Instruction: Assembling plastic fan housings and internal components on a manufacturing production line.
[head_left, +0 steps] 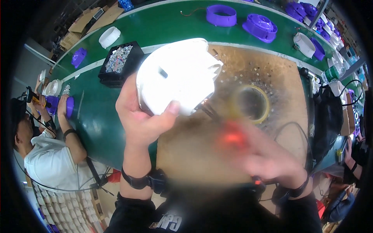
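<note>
My left hand (142, 120) grips a white plastic housing (178, 77), rounded on one side, with its thumb on the lower edge. The housing is tilted and overexposed, so little of its inside shows. A few copper-coloured wires stick out at its lower right edge. My right hand (268, 157), smeared by motion, is closed around a red-handled tool (233, 138). This tool's dark slim tip points up-left towards the wires; whether it touches them I cannot tell. Its exact kind is blurred. Beyond it lies a roll of yellowish tape (266, 103) on a stained brown board (289, 81).
A black bin (105, 77) of small parts stands left of the housing. Small metal bits lie on the board. Purple rings (221, 16) and white housings (110, 37) stand on the green bench. A black bag (328, 120) is at right; a co-worker (54, 155) sits left.
</note>
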### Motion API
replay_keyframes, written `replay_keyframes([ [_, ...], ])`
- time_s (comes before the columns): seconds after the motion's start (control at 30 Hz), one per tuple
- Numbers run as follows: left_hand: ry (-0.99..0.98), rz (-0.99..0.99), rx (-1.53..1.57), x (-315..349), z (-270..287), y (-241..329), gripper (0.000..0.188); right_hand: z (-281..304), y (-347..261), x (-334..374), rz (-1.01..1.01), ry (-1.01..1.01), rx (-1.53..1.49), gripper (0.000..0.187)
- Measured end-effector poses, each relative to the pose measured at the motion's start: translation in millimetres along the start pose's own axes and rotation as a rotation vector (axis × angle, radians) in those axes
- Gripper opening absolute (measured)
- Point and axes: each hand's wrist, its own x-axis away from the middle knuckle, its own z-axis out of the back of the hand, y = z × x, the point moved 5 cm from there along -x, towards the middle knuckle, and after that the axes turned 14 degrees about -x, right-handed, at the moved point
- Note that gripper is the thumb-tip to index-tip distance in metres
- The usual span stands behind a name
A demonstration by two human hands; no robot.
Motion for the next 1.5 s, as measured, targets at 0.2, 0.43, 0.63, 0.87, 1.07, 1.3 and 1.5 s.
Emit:
replay_keyframes([
  [0.2, 0.295, 0.113, 0.177, -14, 34, -24, 0.057, 3, -5, 9, -0.134, -0.157, -0.265, 0.042],
  [0.43, 0.340, 0.142, 0.355, -17, 32, -22, 0.052, 15, -21, 27, -0.044, -0.021, -0.335, 0.056],
  [0.63, 0.499, 0.425, 0.567, -41, 38, -30, 0.040, 59, -49, 45, 0.463, 0.184, -0.546, 0.026],
  [0.87, 0.207, 0.825, 0.892, -128, -45, -90, 0.045, 158, -75, -7, 0.204, 0.429, -0.507, 0.051],
  [1.07, 0.212, 0.870, 1.066, -163, -105, -179, 0.045, 199, -68, -58, 0.002, 0.458, -0.425, 0.067],
  [1.3, 0.432, 0.986, 0.435, -186, -83, -232, 0.060, 196, -47, -34, 0.296, 0.434, -0.698, 0.073],
  [1.5, 0.170, 0.741, 0.081, -226, -57, -257, 0.086, 184, -24, 2, 0.485, 0.279, -0.949, 0.064],
])
